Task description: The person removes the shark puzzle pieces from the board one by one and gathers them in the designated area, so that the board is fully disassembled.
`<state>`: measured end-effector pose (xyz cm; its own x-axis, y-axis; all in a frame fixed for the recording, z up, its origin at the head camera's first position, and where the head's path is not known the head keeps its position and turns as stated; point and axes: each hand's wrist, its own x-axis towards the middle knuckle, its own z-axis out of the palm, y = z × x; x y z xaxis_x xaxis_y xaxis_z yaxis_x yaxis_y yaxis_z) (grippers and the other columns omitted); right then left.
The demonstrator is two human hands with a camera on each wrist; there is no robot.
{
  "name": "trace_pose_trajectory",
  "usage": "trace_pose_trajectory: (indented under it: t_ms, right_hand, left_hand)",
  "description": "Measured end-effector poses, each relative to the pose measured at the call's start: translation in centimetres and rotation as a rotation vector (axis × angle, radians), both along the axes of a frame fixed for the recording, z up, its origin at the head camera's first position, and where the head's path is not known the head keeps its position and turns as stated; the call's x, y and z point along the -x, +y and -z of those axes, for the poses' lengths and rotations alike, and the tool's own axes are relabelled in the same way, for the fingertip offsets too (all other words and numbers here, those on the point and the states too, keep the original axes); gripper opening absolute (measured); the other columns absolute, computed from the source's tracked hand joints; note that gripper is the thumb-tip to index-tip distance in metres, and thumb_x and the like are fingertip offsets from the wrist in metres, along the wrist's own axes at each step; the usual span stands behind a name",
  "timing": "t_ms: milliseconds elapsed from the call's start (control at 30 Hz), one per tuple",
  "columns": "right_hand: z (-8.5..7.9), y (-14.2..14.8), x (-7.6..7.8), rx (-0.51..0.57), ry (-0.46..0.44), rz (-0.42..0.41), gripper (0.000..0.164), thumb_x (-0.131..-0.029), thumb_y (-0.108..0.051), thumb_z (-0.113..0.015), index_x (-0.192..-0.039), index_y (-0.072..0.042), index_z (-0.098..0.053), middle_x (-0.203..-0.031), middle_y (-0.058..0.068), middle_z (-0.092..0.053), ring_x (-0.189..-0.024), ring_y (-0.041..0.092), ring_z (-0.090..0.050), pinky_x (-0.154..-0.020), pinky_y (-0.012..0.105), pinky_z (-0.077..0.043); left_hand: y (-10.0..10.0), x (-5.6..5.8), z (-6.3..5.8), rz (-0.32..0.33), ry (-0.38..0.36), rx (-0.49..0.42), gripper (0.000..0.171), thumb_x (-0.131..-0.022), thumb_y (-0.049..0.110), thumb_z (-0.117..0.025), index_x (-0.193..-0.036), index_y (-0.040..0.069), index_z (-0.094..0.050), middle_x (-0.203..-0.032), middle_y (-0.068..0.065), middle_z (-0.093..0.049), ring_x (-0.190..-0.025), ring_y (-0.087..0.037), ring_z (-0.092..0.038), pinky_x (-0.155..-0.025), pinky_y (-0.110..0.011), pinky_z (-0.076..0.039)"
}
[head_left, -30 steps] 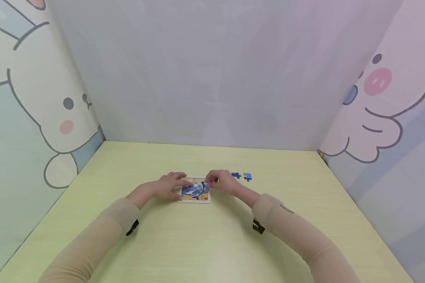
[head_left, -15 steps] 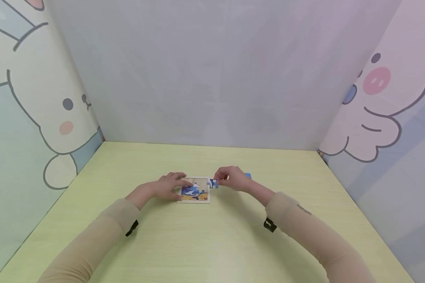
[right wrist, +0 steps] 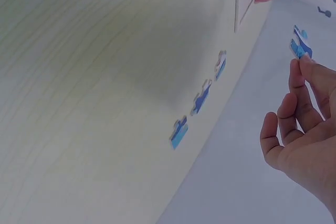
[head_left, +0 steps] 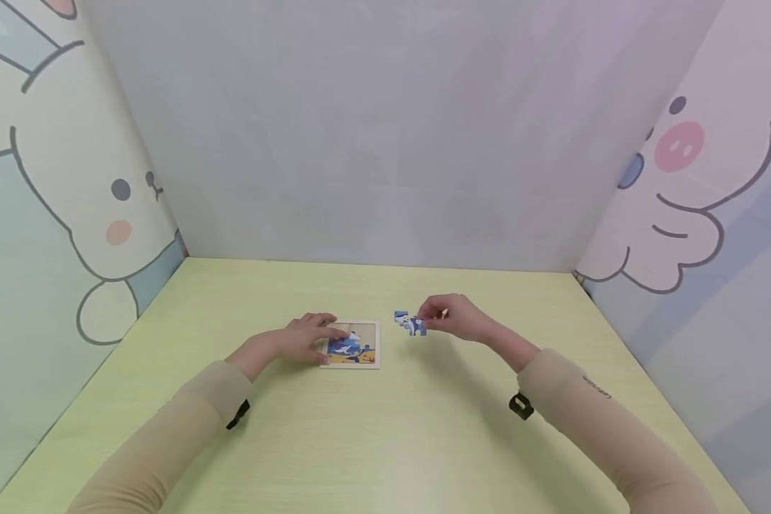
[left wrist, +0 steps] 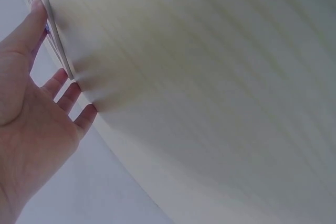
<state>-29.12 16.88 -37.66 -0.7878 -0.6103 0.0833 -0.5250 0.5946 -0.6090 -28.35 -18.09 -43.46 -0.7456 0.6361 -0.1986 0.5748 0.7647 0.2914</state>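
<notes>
My left hand (head_left: 306, 339) lies over the left side of a small puzzle board (head_left: 378, 357) with a pale frame, fingers extended. In the left wrist view the thumb (left wrist: 37, 11) presses on the board (left wrist: 59, 51). The picture shows blue and orange pieces in its lower part and a bare beige strip above. To the right, my right hand (head_left: 457, 317) holds a blue and white puzzle piece (right wrist: 301, 43) between thumb and index finger, raised above the table. The other fingers are loosely curled.
Several loose puzzle pieces lie in a row on the table right of the board: one whitish (right wrist: 220, 65), one dark blue (right wrist: 201, 98), one light blue (right wrist: 179, 132). A grey wall (head_left: 385, 143) stands behind the table, with printed cartoon panels at both sides.
My right hand has drawn away from the board to the right, carrying the puzzle piece with it. My left hand has stayed on the board.
</notes>
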Motion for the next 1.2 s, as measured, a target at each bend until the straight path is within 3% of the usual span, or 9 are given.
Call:
trace_pose_trajectory:
  t_ms: [133, 433, 867, 1200]
  right_hand:
    - [-0.2, 1.3, -0.1, -0.017, -0.005, 0.001, 0.009, -0.086, -0.011, -0.068, -0.095, -0.011, -0.068, -0.084, -0.003, -0.067, -0.073, 0.012, -0.054, -0.064, 0.025, -0.047]
    - [1.0, 4.0, 0.2, -0.054, -0.028, -0.008, 0.007, -0.087, -0.013, -0.068, -0.093, -0.014, -0.068, -0.082, -0.006, -0.066, -0.076, 0.013, -0.053, -0.063, 0.024, -0.048]
    - [3.8, 6.7, 1.2, -0.105, -0.050, 0.053, 0.009, -0.088, -0.013, -0.067, -0.096, -0.013, -0.068, -0.084, -0.005, -0.066, -0.077, 0.012, -0.054, -0.065, 0.024, -0.047]
    - [5.6, 7.1, 2.2, -0.112, -0.084, 0.106, 0.007, -0.088, -0.011, -0.066, -0.095, -0.012, -0.069, -0.086, -0.004, -0.067, -0.077, 0.013, -0.052, -0.070, 0.026, -0.046]
  left_hand:
    - [0.0, -0.1, -0.1, -0.002, -0.002, -0.001, 0.059, -0.089, 0.037, -0.063, -0.143, 0.030, -0.041, -0.154, -0.015, -0.022, -0.138, -0.041, -0.020, -0.105, -0.064, -0.023]
    - [-0.1, -0.1, -0.1, -0.009, -0.009, -0.007, 0.059, -0.089, 0.034, -0.064, -0.143, 0.030, -0.041, -0.153, -0.015, -0.023, -0.138, -0.042, -0.020, -0.105, -0.066, -0.021]
    - [0.1, 0.1, 0.1, -0.007, -0.001, -0.012, 0.060, -0.088, 0.035, -0.065, -0.142, 0.030, -0.041, -0.153, -0.015, -0.023, -0.138, -0.042, -0.021, -0.105, -0.065, -0.022]
    - [0.1, 0.2, 0.2, -0.006, 0.002, -0.014, 0.059, -0.088, 0.036, -0.065, -0.142, 0.032, -0.041, -0.154, -0.013, -0.023, -0.139, -0.040, -0.021, -0.106, -0.063, -0.022]
